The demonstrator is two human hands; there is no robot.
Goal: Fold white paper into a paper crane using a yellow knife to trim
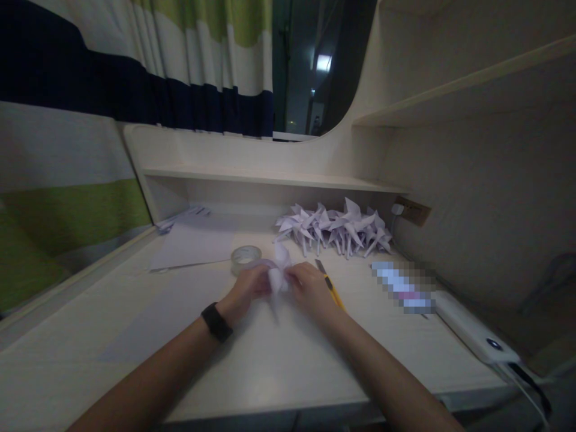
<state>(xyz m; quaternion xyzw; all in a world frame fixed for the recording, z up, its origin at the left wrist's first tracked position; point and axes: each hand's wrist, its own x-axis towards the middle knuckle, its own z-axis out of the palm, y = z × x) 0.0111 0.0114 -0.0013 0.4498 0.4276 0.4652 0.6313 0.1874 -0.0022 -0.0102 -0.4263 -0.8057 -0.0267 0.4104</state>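
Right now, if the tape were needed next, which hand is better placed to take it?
Probably the left hand: the tape sits just beyond it, while the right hand is across the paper pinwheel. Both hands are on the pinwheel, though.

Free desk (270, 378) in near middle, tape roll (237, 264) obstructing left, cutter (330, 283) right, pinwheels (351, 225) behind

Across the lower frame a pale tabletop (270, 381) is shown. Paper sheets (193, 240) are laid at centre left, a tape roll (236, 263) and yellow cutter (332, 287) are placed near the centre, paper pinwheels (353, 225) are heaped right of upper centre, and a white bar (468, 324) is set lower right.
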